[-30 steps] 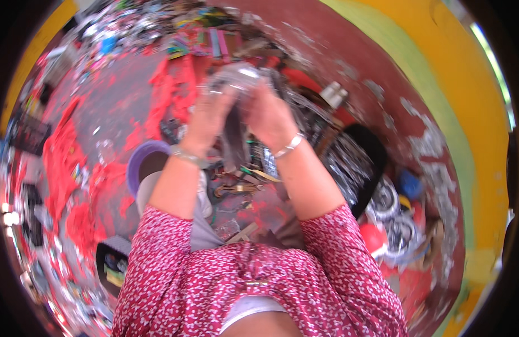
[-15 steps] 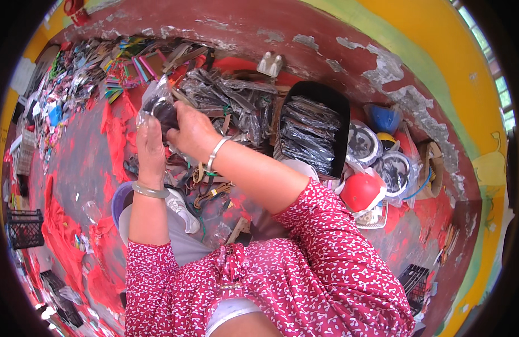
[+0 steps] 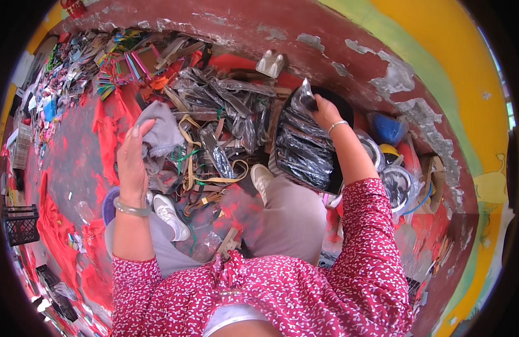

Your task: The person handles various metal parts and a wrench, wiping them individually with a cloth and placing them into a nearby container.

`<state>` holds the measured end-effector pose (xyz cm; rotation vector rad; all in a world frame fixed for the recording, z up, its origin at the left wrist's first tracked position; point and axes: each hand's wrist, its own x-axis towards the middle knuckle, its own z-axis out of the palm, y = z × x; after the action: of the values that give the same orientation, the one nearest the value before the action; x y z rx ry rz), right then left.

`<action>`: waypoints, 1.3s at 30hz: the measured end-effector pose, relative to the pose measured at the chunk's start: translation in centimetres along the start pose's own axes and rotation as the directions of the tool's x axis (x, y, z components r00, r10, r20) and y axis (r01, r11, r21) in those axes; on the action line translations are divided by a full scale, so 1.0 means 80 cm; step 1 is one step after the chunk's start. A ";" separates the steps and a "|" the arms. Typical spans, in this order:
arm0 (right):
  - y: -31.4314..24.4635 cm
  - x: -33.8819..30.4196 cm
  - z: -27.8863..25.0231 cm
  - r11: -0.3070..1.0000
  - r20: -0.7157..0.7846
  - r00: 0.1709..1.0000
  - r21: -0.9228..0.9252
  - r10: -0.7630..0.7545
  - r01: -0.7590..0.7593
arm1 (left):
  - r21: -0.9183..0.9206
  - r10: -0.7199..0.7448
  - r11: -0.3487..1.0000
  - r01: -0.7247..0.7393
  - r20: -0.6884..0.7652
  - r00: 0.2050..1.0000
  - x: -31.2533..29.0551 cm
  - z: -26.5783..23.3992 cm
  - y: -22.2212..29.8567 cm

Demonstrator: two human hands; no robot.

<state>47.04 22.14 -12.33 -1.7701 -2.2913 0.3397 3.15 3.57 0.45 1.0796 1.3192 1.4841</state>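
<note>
The right hand [image 3: 325, 110] now brings a pinched wrapped package [image 3: 304, 95] to the stacked packages [image 3: 307, 154] in the black bin [image 3: 344, 105], while left of it the left hand [image 3: 132, 165] has an unclear hold on grey cloth [image 3: 163, 132].

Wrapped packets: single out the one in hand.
The packet with a shiny tip rising at the far end of the black bin, gripped by the right hand; the other packets lie inside or left of it.

The left head-worn fisheye looks steeply down over the patterned blouse [image 3: 282, 278], with left hand [image 3: 132, 165] and right hand [image 3: 328, 114] close below, either side of centre; beyond their reach curves the peeling wall [image 3: 242, 28].
</note>
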 end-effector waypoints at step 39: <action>-0.219 0.032 -0.008 0.512 0.313 0.904 0.849 -0.291 -0.129 | 0.053 0.125 0.990 -0.129 0.071 0.990 -0.006 0.000 -0.006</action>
<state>30.58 20.34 -6.07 -1.0740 -1.7997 1.6644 3.32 3.15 -0.08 1.2607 1.2724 1.4966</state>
